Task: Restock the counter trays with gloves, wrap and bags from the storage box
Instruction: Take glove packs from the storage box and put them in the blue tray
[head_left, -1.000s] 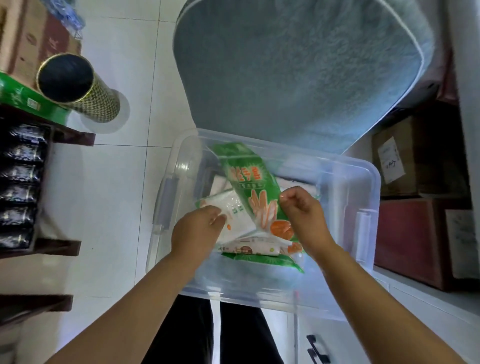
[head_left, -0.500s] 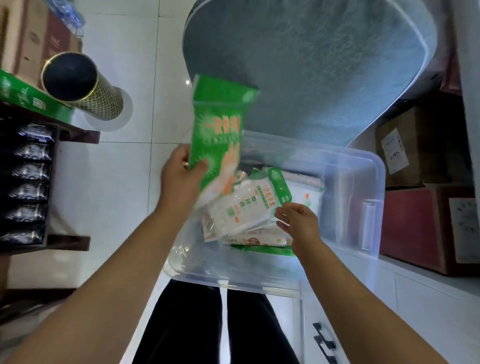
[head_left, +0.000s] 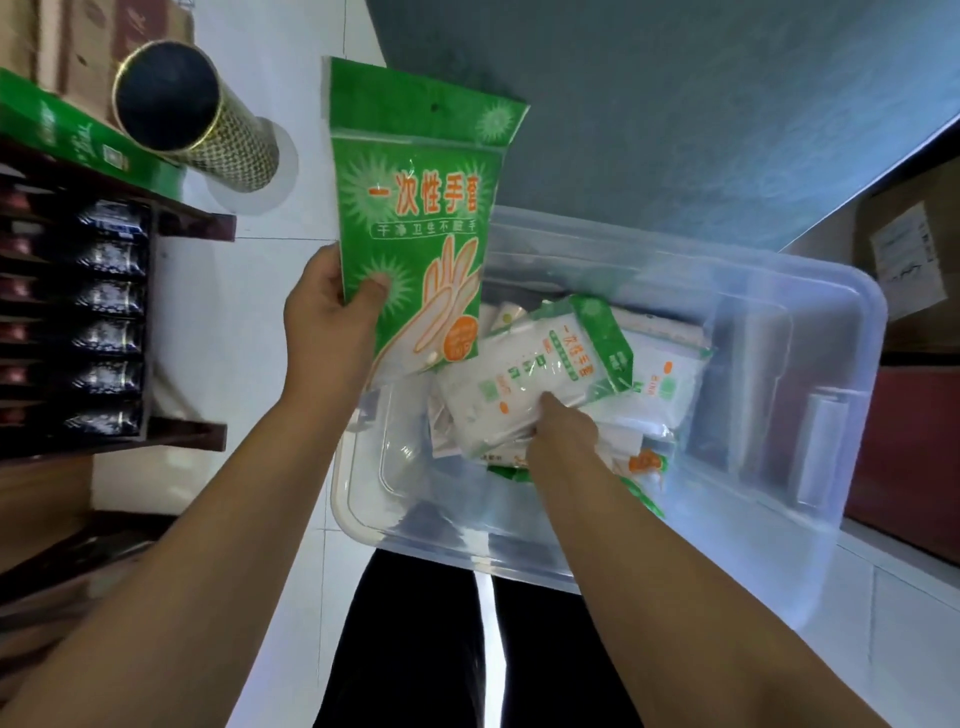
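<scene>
- Location: green glove packet (head_left: 415, 223) is held upright above the left rim of the storage box (head_left: 852, 332), clear of the contents. The white packet (head_left: 524, 384) lies on top of the pile inside the box.
- State, left hand (head_left: 327, 312): clamped on the green glove packet at its lower left edge, thumb on the printed face, fingers behind.
- State, right hand (head_left: 563, 431): down in the box, thumb on the near edge of the white packet. The fingers are tucked beneath it and hidden, so it reads as a pinch.
- Handling, as judged: both packets are thin film pouches of folded gloves. Expect them to be light, soft, easily bent and slick.
- Grip point: take an edge or the flat green header strip. A light pinch should suffice.
- Risk: film may slide from a loose pinch. Neighbouring packets may drag along when the white packet lifts.
</scene>
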